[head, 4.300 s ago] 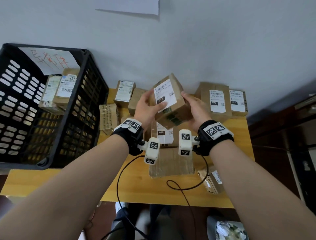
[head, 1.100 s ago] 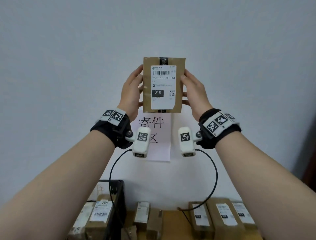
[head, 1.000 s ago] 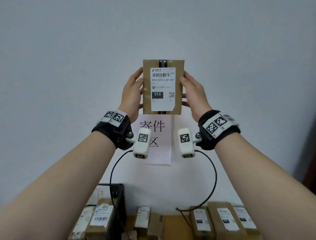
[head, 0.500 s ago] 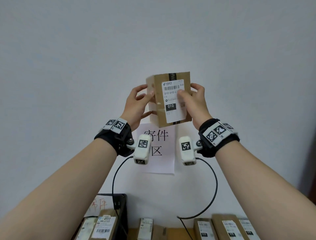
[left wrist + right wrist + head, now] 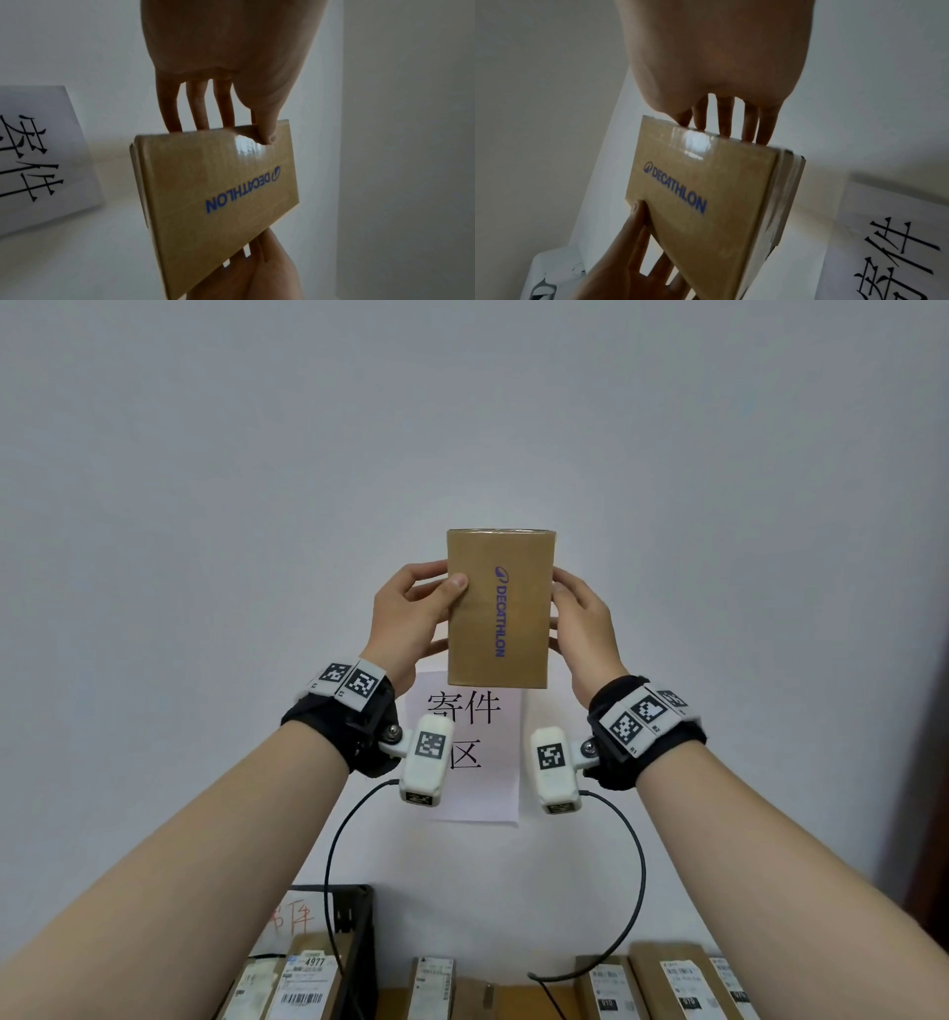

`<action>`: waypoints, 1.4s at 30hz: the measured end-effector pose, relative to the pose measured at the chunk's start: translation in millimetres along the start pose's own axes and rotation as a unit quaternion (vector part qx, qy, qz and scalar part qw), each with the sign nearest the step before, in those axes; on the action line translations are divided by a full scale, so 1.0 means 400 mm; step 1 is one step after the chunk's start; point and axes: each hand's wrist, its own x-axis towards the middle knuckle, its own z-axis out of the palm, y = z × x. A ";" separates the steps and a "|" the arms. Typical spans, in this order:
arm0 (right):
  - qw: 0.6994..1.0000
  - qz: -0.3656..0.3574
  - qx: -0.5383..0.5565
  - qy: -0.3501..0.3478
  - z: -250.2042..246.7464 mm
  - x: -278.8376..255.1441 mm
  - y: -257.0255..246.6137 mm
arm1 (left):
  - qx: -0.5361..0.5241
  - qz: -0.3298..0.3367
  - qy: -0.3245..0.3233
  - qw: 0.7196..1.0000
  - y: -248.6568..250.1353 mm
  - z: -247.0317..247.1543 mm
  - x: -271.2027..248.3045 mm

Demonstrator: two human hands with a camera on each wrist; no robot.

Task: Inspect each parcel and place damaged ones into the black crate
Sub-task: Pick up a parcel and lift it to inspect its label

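Note:
A brown cardboard parcel [image 5: 499, 608] with blue DECATHLON lettering is held upright high in front of the white wall. My left hand [image 5: 411, 613] grips its left edge, thumb on the front face. My right hand [image 5: 583, 618] grips its right edge. In the left wrist view the parcel [image 5: 218, 192] hangs from my left hand [image 5: 218, 113], thumb on the glossy taped edge. The right wrist view shows the parcel [image 5: 706, 192] below my right hand's fingers [image 5: 726, 119], clear tape along its side. No tear or dent shows on the visible faces. The black crate [image 5: 354, 932] sits low left.
Several labelled parcels [image 5: 667, 988] line the table edge at the bottom; more lie in the crate [image 5: 303, 983]. A paper sign with black characters [image 5: 467, 747] hangs on the wall behind the held parcel. Camera cables [image 5: 637, 865] loop below my wrists.
The parcel has been turned about its upright axis: the white shipping label faced me before, and the plain DECATHLON face faces me now. Both hands shifted their grip on the edges.

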 end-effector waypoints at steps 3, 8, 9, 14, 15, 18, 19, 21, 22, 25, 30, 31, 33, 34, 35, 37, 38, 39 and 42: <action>1.000 0.012 0.003 0.002 0.004 0.003 -0.007 | -0.005 -0.004 0.003 1.000 0.003 0.001 -0.001; 1.000 0.025 0.000 0.008 0.008 0.005 -0.006 | -0.003 0.000 0.009 1.000 0.006 0.004 0.002; 1.000 0.025 0.003 0.011 0.008 0.008 -0.003 | -0.002 -0.001 0.009 1.000 0.006 0.005 0.003; 0.999 0.030 0.009 -0.010 0.008 0.004 -0.002 | 0.004 -0.026 0.012 1.000 0.009 0.013 0.006; 0.999 0.027 0.014 -0.017 0.006 0.004 -0.001 | 0.006 -0.027 0.014 1.000 0.009 0.014 0.008; 0.999 0.022 0.023 -0.019 0.000 0.004 -0.003 | 0.021 -0.017 0.017 0.999 0.002 0.013 0.016; 0.999 0.019 0.027 -0.015 -0.002 0.005 -0.004 | 0.032 -0.020 0.015 0.999 0.001 0.011 0.018; 0.999 0.020 0.038 -0.009 -0.006 0.002 -0.009 | 0.061 -0.040 0.008 0.997 0.000 0.005 0.021; 0.999 0.025 0.042 -0.012 -0.009 0.000 -0.011 | 0.073 -0.055 0.001 0.996 -0.001 0.000 0.023; 0.998 0.035 0.043 -0.026 -0.014 -0.006 -0.008 | 0.079 -0.095 -0.029 0.992 -0.010 -0.014 0.027; 0.998 0.022 0.052 0.019 -0.013 -0.001 0.002 | 0.027 -0.054 -0.017 0.998 -0.023 -0.009 0.026; 0.999 0.013 0.046 0.024 -0.014 0.002 0.004 | 0.026 -0.040 -0.008 0.999 -0.026 -0.008 0.026; 0.999 0.005 0.030 0.026 -0.019 0.005 0.008 | 0.021 -0.017 0.004 1.000 -0.030 -0.008 0.028; 0.999 0.006 0.030 0.023 -0.021 0.005 0.008 | 0.015 -0.009 0.010 1.000 -0.031 -0.009 0.028; 0.999 0.009 0.035 0.017 -0.022 0.005 0.008 | 0.007 -0.005 0.016 1.000 -0.032 -0.009 0.030; 0.999 0.023 0.047 -0.002 -0.022 0.002 0.005 | -0.015 0.004 0.024 1.000 -0.032 -0.007 0.031; 0.998 0.028 0.052 -0.009 -0.021 0.000 0.004 | -0.023 0.009 0.028 0.999 -0.031 -0.006 0.032; 0.998 0.031 0.056 -0.014 -0.021 -0.003 0.002 | -0.025 0.013 0.031 0.999 -0.032 -0.004 0.032; 0.997 0.033 0.063 -0.015 -0.021 -0.005 0.000 | -0.030 0.020 0.038 0.999 -0.031 -0.002 0.034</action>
